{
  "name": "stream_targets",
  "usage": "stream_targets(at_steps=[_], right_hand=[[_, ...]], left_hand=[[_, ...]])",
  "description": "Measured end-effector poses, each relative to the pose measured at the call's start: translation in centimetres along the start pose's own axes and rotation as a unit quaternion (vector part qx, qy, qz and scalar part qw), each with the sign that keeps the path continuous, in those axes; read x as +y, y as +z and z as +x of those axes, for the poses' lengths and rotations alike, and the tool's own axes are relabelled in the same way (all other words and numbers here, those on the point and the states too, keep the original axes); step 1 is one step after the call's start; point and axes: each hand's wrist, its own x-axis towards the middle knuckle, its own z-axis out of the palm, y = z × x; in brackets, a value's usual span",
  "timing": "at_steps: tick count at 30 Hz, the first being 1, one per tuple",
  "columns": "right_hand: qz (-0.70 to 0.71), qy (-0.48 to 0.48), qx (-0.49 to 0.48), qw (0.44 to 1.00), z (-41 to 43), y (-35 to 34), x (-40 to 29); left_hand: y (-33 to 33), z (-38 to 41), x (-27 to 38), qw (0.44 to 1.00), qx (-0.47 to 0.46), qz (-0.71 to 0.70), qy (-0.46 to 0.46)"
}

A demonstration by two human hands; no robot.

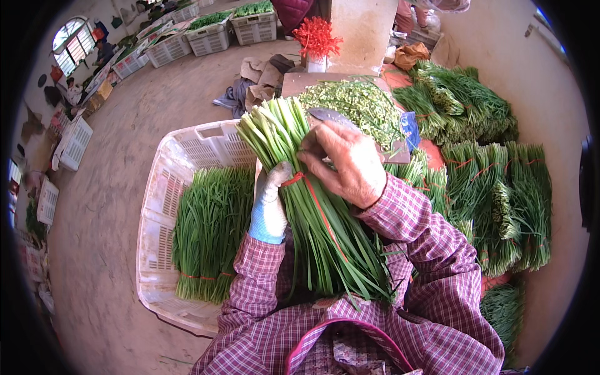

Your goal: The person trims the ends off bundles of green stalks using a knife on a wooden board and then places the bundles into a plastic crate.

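Note:
A thick bundle of garlic chives (323, 225) lies slanted across my lap, its pale cut ends pointing away from me. My left hand (273, 197), in a white and blue glove, grips the bundle from the left, just below the cut ends. A red tie (294, 178) circles the stems there, and one loose end trails down over the leaves. My bare right hand (349, 161) is bent at the right side of the stems, thumb and fingertips brought together. Whether a stem is pinched between them is hidden. Beyond that hand, a knife blade (332, 116) lies on a board (300, 84).
Chopped stem ends (356, 105) heap on the board. At left, a white plastic crate (154, 234) holds tied chive bundles (213, 229). More bundles (492, 201) are stacked along the right wall. Red ties (318, 38) hang by a pillar (358, 35). Other people sit far left.

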Motion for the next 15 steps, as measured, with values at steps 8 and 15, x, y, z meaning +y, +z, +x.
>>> stream_targets(at_steps=[8, 15], right_hand=[[-0.13, -0.031, 0.281, 0.95, 8.5, -9.0, 3.7], [-0.295, 0.195, 0.245, 0.903, 4.0, -21.0, 11.5]], left_hand=[[-0.4, -0.3, -0.1, 0.999, 0.039, 0.021, -0.031], [1.8, 0.4, -0.2, 0.998, 0.016, 0.035, 0.051]])
